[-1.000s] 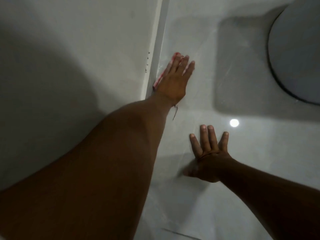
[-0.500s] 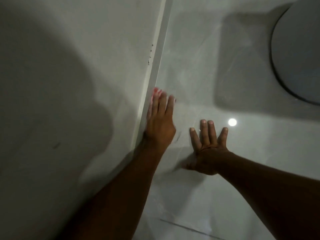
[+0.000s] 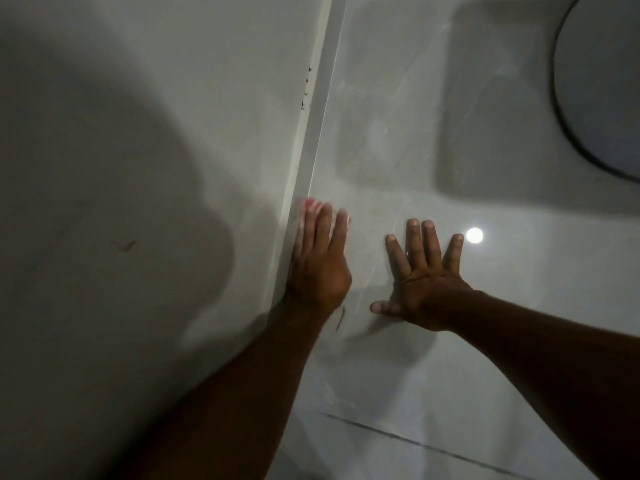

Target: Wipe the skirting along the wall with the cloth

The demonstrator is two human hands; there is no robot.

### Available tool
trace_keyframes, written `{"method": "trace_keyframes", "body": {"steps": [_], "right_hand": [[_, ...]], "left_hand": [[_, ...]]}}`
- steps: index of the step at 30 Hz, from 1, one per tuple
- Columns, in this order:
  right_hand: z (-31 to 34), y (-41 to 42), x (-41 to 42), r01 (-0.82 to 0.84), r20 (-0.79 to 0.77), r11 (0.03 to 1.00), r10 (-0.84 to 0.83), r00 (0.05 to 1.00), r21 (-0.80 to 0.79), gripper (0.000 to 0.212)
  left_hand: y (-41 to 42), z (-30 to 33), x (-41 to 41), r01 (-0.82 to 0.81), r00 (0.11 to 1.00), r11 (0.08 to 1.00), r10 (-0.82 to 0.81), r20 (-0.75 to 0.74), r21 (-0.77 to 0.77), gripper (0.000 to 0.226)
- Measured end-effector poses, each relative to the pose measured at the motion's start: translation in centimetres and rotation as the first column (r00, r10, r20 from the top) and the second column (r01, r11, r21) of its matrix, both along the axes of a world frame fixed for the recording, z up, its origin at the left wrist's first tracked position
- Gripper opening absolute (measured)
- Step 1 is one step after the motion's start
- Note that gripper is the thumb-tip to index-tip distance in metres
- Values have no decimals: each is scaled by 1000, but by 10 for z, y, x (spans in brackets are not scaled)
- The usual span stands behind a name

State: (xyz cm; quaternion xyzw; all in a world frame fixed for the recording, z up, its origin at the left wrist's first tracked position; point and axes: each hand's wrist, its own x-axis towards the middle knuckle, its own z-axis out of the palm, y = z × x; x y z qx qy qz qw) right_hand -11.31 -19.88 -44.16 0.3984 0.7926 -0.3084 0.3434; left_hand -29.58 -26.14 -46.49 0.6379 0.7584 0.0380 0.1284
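Note:
A pale skirting (image 3: 317, 116) runs along the foot of the wall (image 3: 156, 133), from the top of the view down to my left hand. My left hand (image 3: 320, 261) lies flat against the skirting and presses a pink cloth (image 3: 307, 206) onto it. Only a pink edge of the cloth shows past my fingertips; the rest is hidden under the palm. A loose thread (image 3: 340, 318) hangs by my left wrist. My right hand (image 3: 420, 277) rests flat on the glossy floor tile (image 3: 398, 116), fingers spread, holding nothing.
A large round grey object with a dark rim (image 3: 602, 84) sits at the top right and casts a shadow on the floor. A bright light reflection (image 3: 474, 235) shines beside my right hand. A dark grout line (image 3: 415, 443) crosses the floor near me. Small dark marks (image 3: 305, 88) dot the wall above the skirting.
My left hand has slid the cloth along the skirting towards me, from far up the wall to level with my right hand. My right hand has stayed planted on the floor.

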Motion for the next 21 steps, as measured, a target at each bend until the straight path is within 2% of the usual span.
{"method": "trace_keyframes", "body": {"steps": [4, 7, 10, 13, 16, 18, 21], "right_hand": [[-5, 1, -1, 4, 0, 1000, -4, 1000, 17, 124], [-6, -1, 1, 3, -2, 1000, -3, 1000, 31, 124], [-4, 0, 1, 3, -20, 999, -3, 1000, 39, 124], [-3, 2, 1, 6, -26, 1000, -5, 1000, 22, 126], [-2, 4, 3, 7, -34, 1000, -6, 999, 16, 125], [-3, 2, 3, 2, -45, 1000, 0, 999, 28, 124], [-3, 1, 6, 1, -52, 999, 1, 999, 53, 124]], "left_hand": [[86, -6, -13, 28, 998, 998, -25, -49, 58, 72], [109, -6, -15, 41, 998, 999, -39, -46, 36, 73], [75, -1, -11, 43, 998, 997, -40, -46, 57, 71], [-9, -2, -5, 39, 999, 992, -39, -3, 122, 67], [-85, -1, 6, 6, 999, 996, -1, -48, 91, 61], [-97, -1, 9, -1, 999, 998, 4, -48, 64, 61], [-56, -4, 3, 25, 1000, 998, -25, 2, 62, 67]]}}
